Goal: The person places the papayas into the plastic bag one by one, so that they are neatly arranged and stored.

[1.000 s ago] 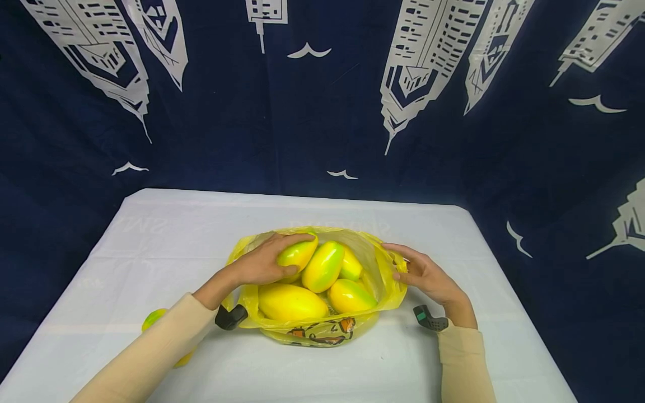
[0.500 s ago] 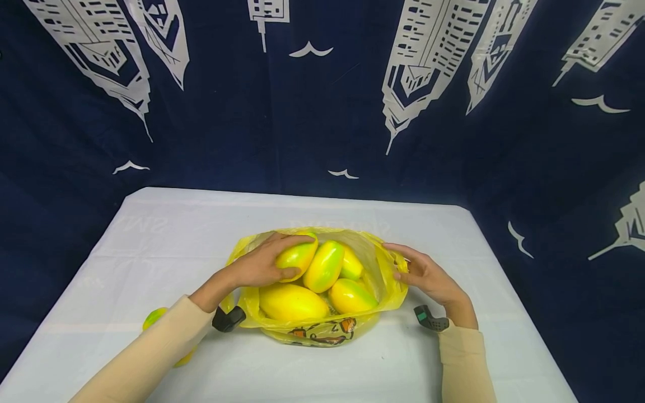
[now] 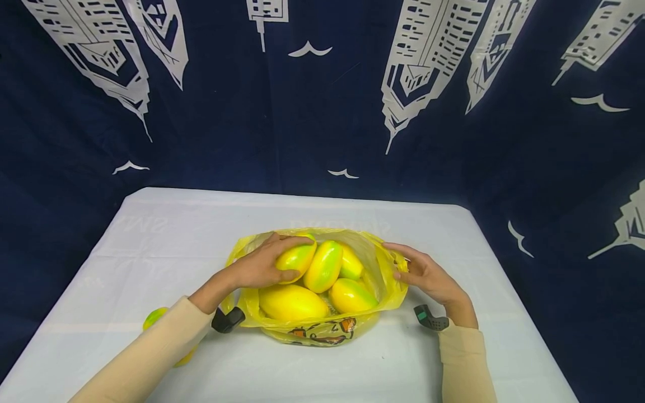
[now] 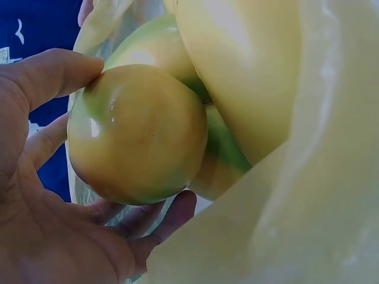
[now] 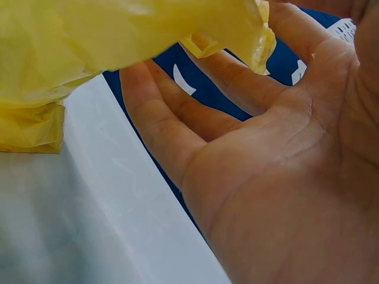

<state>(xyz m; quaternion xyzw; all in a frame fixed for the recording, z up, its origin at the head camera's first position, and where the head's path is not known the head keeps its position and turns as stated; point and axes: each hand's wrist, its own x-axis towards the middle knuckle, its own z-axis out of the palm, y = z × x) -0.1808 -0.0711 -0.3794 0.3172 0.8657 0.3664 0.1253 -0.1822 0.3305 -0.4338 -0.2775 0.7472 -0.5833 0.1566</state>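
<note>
A yellow plastic bag (image 3: 322,331) lies on the table with its mouth spread wide and several yellow-green mangoes inside. My left hand (image 3: 262,260) reaches in over its left rim and grips one mango (image 3: 296,261). Up close in the left wrist view, thumb and fingers curve round this mango (image 4: 139,136). Beside it are a greener mango (image 3: 323,266) and a large yellow mango (image 3: 292,302). At the right rim, my right hand (image 3: 428,274) holds the edge of the bag between thumb and fingers; in the right wrist view the yellow film (image 5: 118,47) hides its fingertips.
Another mango (image 3: 153,318) lies on the white table (image 3: 166,235) at left, partly hidden by the left sleeve (image 3: 151,347). Behind the table hangs a dark blue cloth (image 3: 322,123) printed with white buildings and birds. Each wrist carries a black camera (image 3: 229,319).
Almost nothing differs. The left forearm has shifted very slightly left, while its hand stays on the same mango and the right hand stays at the bag's rim.
</note>
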